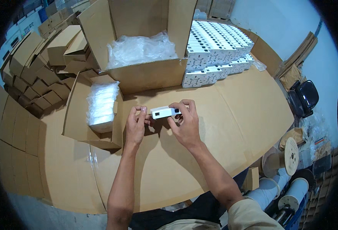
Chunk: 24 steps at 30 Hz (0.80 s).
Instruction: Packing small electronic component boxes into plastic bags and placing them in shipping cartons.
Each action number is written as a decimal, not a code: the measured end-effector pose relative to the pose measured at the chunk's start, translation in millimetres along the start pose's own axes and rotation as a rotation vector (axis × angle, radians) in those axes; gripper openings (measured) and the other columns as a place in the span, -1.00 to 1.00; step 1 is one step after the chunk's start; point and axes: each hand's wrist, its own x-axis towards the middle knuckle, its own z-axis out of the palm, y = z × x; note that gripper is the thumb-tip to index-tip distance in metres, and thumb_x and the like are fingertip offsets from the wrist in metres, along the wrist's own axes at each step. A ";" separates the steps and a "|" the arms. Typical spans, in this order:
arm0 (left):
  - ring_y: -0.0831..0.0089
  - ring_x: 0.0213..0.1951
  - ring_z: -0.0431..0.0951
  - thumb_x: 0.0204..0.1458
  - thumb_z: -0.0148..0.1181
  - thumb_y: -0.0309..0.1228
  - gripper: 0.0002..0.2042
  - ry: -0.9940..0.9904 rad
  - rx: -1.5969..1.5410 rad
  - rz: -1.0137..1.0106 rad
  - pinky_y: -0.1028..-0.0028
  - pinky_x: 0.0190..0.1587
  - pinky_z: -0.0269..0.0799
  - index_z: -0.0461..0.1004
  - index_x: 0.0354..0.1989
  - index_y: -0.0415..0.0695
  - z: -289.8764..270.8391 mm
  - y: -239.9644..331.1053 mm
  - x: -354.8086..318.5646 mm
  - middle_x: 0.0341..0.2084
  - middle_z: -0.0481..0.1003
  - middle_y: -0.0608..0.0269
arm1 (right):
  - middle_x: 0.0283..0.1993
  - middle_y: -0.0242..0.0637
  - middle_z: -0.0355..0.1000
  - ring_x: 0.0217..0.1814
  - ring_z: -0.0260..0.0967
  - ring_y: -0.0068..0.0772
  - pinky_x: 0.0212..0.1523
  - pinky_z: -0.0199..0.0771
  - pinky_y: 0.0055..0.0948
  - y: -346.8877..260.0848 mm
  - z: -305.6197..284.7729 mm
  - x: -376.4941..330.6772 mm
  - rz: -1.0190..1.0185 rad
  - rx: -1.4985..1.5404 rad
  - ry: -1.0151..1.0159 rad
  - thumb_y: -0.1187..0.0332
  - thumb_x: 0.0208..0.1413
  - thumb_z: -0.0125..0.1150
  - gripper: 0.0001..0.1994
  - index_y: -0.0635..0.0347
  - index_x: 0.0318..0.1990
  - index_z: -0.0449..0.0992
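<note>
A small white plastic box (pixel 163 112) with dark rectangular openings is held just above the cardboard-covered table (pixel 230 115). My right hand (pixel 185 122) grips its right end with fingers curled around it. My left hand (pixel 135 124) touches its left end with fingertips. To the left, an open carton (pixel 74 115) holds a stack of clear-bagged white pieces (pixel 101 105).
A large open carton (pixel 146 74) with crumpled clear plastic (pixel 140 48) stands behind the hands. Several white boxes are stacked in rows (pixel 215 50) at the back right. Folded cartons (pixel 35 69) pile up at the left. Cable reels (pixel 287 155) and a black chair (pixel 303 97) sit right of the table.
</note>
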 end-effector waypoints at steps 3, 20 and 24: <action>0.59 -0.35 0.50 0.31 0.10 -0.28 -0.80 -0.017 0.019 0.000 0.56 -0.30 0.40 0.37 -0.05 -0.12 -4.4 -3.3 4.2 -0.42 0.53 0.29 | 0.03 -0.14 0.26 -0.22 0.46 -0.29 -0.22 0.58 -0.39 5.2 2.9 1.5 0.001 0.073 -0.022 0.58 -0.06 0.34 -0.64 0.19 -0.05 0.50; 0.36 0.04 0.57 0.12 0.20 -0.66 -0.68 -0.080 0.153 0.175 0.38 0.16 0.49 0.42 0.07 -0.29 -5.8 -16.3 9.3 -0.05 0.55 0.10 | -0.02 -0.06 0.48 0.09 0.52 -0.24 0.11 0.52 -0.32 54.4 11.7 9.5 0.198 0.408 -0.191 0.71 0.08 0.17 -0.57 0.28 0.09 0.25; 0.31 0.08 0.57 0.09 0.24 -0.64 -0.65 -0.056 0.275 0.137 0.34 0.20 0.47 0.42 0.07 -0.26 -4.1 -13.8 8.7 -0.03 0.56 0.07 | -0.02 0.00 0.50 0.11 0.52 -0.17 0.14 0.52 -0.28 55.7 11.8 8.9 0.180 0.410 -0.190 0.72 0.07 0.17 -0.55 0.27 0.11 0.25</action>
